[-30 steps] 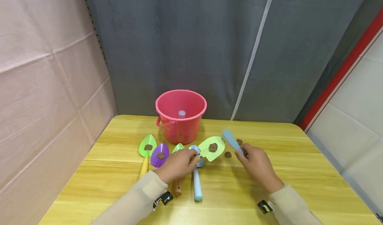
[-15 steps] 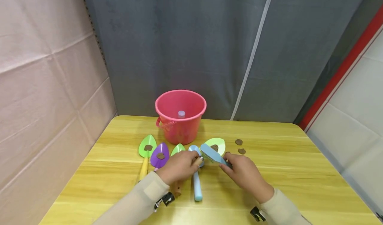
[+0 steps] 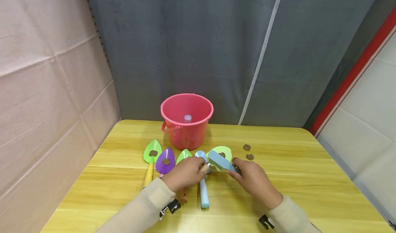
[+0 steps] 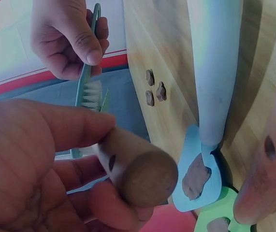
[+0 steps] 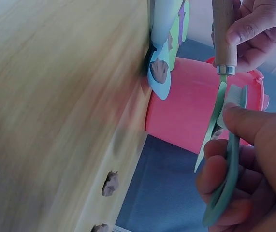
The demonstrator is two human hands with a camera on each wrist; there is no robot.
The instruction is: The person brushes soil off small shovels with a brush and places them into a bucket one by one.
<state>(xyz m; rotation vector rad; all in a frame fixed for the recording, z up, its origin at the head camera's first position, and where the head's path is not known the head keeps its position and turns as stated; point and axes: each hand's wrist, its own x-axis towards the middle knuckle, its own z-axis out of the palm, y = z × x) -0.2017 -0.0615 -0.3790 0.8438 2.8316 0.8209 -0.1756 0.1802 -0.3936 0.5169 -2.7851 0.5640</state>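
Observation:
My left hand [image 3: 185,172] grips the wooden handle [image 4: 138,169] of a light green trowel, holding it above the table. On its blade [image 3: 227,151] sits a brown lump [image 3: 222,154], partly covered. My right hand [image 3: 255,179] pinches a blue brush [image 3: 218,159] by its handle, thumb against fingers. The brush lies across the blade with its bristles [image 4: 92,94] facing it, close beside the lump. In the right wrist view, the green blade [image 5: 209,128] stands nearly edge-on behind the brush.
A pink bucket [image 3: 188,135] stands at the back with a pale cylinder [image 3: 187,118] inside. Left of centre lie a green trowel [image 3: 153,146], a purple trowel [image 3: 167,155], another green one [image 3: 184,153] and a light blue one [image 3: 204,194]. Brown lumps [image 3: 246,147] dot the table at right.
The brush has moved left from beside the trowel onto its blade, my right hand moving with it. The blade has tilted and now shows narrower. My left hand keeps its hold.

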